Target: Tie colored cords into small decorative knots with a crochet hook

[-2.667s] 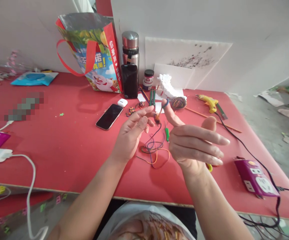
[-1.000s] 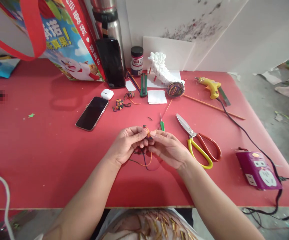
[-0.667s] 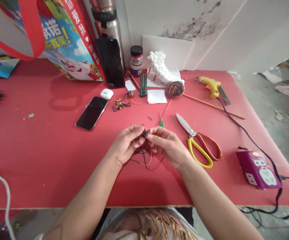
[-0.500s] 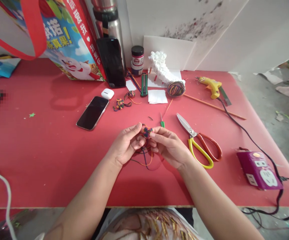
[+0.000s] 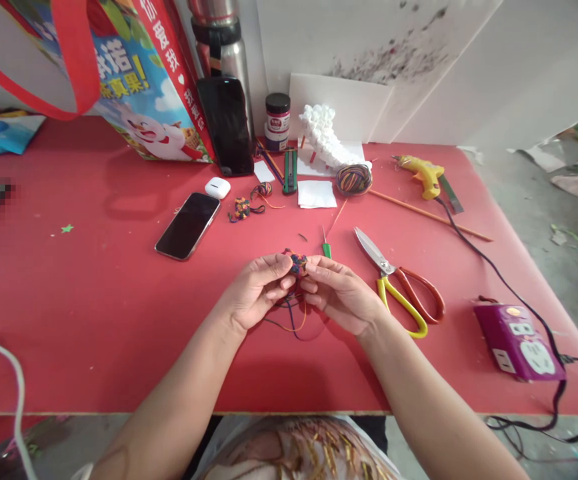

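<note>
My left hand (image 5: 256, 292) and my right hand (image 5: 341, 297) meet just above the red table (image 5: 93, 307). Together they pinch a small knotted piece of multicoloured cord (image 5: 297, 262) between thumbs and fingertips. Loose orange, blue and dark cord ends (image 5: 291, 319) hang from it and lie on the table under my hands. A green-handled tool (image 5: 325, 247) lies just beyond my right fingers. Scissors with yellow and red handles (image 5: 399, 288) rest to the right of my right hand.
A black phone (image 5: 187, 225), white earbud case (image 5: 217, 187), small knotted pieces (image 5: 243, 207), a coil of coloured cord (image 5: 353, 179), yellow glue gun (image 5: 423, 175), thin stick (image 5: 429, 215) and purple power strip (image 5: 519, 341) lie around. A printed bag (image 5: 119, 73), flask and jar stand behind.
My hands came down from in front of me to just above the table and closed together on the knotted piece. In the last second only the fingers shifted slightly, turning it.
</note>
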`<state>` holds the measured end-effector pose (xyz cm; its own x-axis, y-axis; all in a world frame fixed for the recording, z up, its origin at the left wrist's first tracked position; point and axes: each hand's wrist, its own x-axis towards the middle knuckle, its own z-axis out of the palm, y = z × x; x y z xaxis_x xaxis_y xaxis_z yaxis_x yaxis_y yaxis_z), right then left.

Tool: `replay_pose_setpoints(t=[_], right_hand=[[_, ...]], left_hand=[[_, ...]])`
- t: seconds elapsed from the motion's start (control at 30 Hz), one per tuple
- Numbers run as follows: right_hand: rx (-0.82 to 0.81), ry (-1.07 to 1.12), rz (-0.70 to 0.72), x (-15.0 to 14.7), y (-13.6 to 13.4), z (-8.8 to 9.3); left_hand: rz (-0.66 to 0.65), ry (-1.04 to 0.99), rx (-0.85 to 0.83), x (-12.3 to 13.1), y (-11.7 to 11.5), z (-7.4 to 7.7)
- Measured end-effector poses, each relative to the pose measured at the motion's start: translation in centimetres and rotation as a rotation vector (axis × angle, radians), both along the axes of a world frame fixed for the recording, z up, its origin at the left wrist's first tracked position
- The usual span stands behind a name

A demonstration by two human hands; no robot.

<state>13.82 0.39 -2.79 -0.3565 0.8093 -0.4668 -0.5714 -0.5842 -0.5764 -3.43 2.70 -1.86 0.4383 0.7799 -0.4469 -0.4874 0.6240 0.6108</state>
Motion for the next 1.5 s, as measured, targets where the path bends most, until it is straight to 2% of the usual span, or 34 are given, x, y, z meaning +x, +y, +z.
replay_pose_setpoints(t=[0.13,0.37,0.7,0.83,0.9,0.93,1.03,1.1,1.17,1.3,1.5], right_hand=[[0.004,-0.003,0.012,-0.1,-0.1,0.0],[0.034,-0.105,-0.058,-0.4,-0.1,0.1],[0.040,-0.093,-0.021,-0.6,0.0,0.2],[0.057,-0.068,-0.066,-0.5,0.0,0.3],[0.155,-0.180,-0.148,-0.3,0.0,0.4],[0.247,-0.310,-0.200,-0.2,0.0,0.4],[0.658,-0.862,-0.284,0.3,-0.3,0.2],[0.913,-1.138,-0.221,0.6,-0.4,-0.1],[1.057,-1.263,-0.109,0.7,-0.6,-0.5],[1.123,-1.267,0.022,0.7,-0.8,-0.8],[0.986,-1.246,-0.029,0.7,-0.8,-0.6]], left_hand=[[0.049,0.028,0.006,0.2,0.0,-0.2],[0.010,0.066,0.034,0.2,-0.2,-0.2],[0.011,-0.014,0.023,0.3,-0.4,-0.7],[0.098,0.005,0.026,0.3,-0.2,-0.8],[0.163,0.035,0.011,0.3,-0.1,-0.7],[0.180,0.053,0.001,0.2,-0.1,-0.6],[0.158,0.068,-0.027,0.2,-0.3,-0.3],[0.129,0.040,-0.034,0.4,-0.5,-0.2],[0.117,0.022,-0.034,0.5,-0.6,-0.3],[0.148,0.051,-0.021,0.5,-0.6,-0.7],[0.187,0.097,0.067,0.5,-0.5,-0.6]])
